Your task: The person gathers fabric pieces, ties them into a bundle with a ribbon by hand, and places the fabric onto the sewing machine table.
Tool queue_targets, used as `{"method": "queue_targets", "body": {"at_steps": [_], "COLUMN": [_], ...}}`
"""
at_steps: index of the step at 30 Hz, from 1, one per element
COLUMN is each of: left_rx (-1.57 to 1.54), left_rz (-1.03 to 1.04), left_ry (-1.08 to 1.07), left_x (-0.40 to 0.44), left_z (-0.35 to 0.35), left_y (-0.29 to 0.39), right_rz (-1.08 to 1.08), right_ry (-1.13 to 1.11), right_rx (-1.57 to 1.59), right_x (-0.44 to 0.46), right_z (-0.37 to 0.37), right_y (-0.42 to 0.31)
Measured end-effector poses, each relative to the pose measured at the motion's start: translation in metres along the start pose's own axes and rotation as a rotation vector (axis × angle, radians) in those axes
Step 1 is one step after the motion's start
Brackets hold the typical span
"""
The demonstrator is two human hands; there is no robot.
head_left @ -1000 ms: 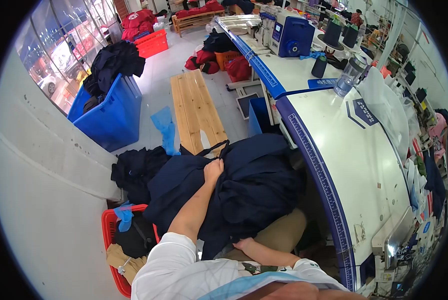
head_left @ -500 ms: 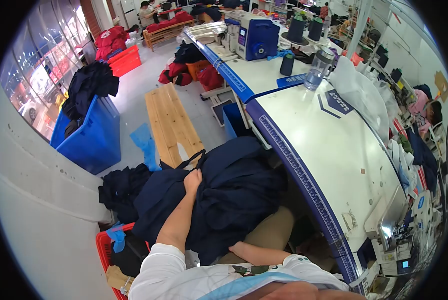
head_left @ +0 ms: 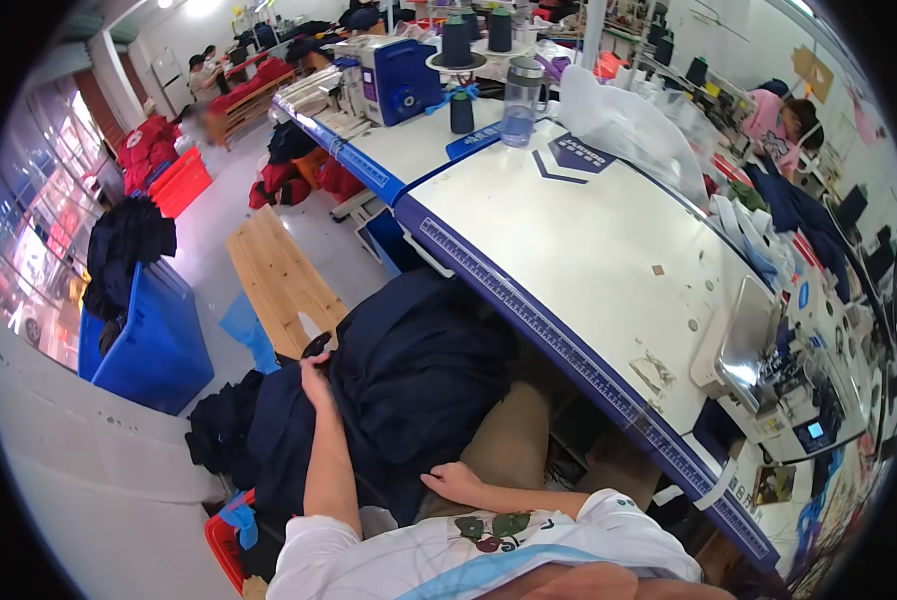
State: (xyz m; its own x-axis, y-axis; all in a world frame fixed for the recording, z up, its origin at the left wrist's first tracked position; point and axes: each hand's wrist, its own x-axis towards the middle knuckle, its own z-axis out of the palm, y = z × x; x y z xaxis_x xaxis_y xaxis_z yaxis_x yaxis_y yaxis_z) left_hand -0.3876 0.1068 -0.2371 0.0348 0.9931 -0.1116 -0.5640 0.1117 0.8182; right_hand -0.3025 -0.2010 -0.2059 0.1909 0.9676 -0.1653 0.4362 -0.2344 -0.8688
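Dark navy fabric [head_left: 408, 350] lies bunched over my lap and the near end of a wooden bench [head_left: 283, 280]. My left hand [head_left: 316, 378] is closed on the far left part of this fabric, by a dark strap-like edge. Lower down, my right hand [head_left: 452, 482] rests at the near edge of the fabric beside my knee; its fingers look curled, and whether they hold cloth is unclear.
On my right stands a white sewing table [head_left: 588, 250] with a sewing machine [head_left: 818, 400], a clear bottle [head_left: 521, 100] and thread cones. A blue bin [head_left: 153, 340] of dark cloth and a red basket [head_left: 226, 550] are at left. Two people [head_left: 206, 75] are far back; another person [head_left: 783, 125] is at right.
The view has turned to the right, bringing more of the table and sewing machine into sight. My right hand has shifted slightly up off the fabric's lower edge. My left hand still grips the fabric.
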Motion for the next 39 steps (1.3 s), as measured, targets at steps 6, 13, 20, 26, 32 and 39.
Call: {"method": "queue_targets", "body": {"at_steps": [6,13,20,26,32,39], "left_rx": [0.525,0.456,0.163,1.067,0.979,1.308], "left_rz": [0.21,0.179,0.121,0.692,0.163,0.439], "left_ry": [-0.436,-0.271,-0.221,-0.694,-0.777,-1.285], "left_x": [-0.113,-0.109,-0.118,-0.219,-0.186,-0.194], "left_z": [0.003,0.0,0.016,-0.021,-0.009,0.004], "left_y": [0.015,-0.015,0.017,-0.059,-0.046,0.022], "right_rz": [-0.079,-0.154,-0.164,-0.041,0.488,0.568], "right_ry": [-0.147,-0.338,-0.242,-0.119,0.067,0.553], "right_rx": [0.073,0.28,0.137,0.647,1.378,1.302], "right_x": [-0.055,-0.128,-0.134,-0.035,0.111,0.154], "right_z": [-0.036,-0.112,-0.133,-0.099,-0.078,-0.07], "right_y": [0.02,-0.005,-0.01,-0.107,-0.045,0.029]}}
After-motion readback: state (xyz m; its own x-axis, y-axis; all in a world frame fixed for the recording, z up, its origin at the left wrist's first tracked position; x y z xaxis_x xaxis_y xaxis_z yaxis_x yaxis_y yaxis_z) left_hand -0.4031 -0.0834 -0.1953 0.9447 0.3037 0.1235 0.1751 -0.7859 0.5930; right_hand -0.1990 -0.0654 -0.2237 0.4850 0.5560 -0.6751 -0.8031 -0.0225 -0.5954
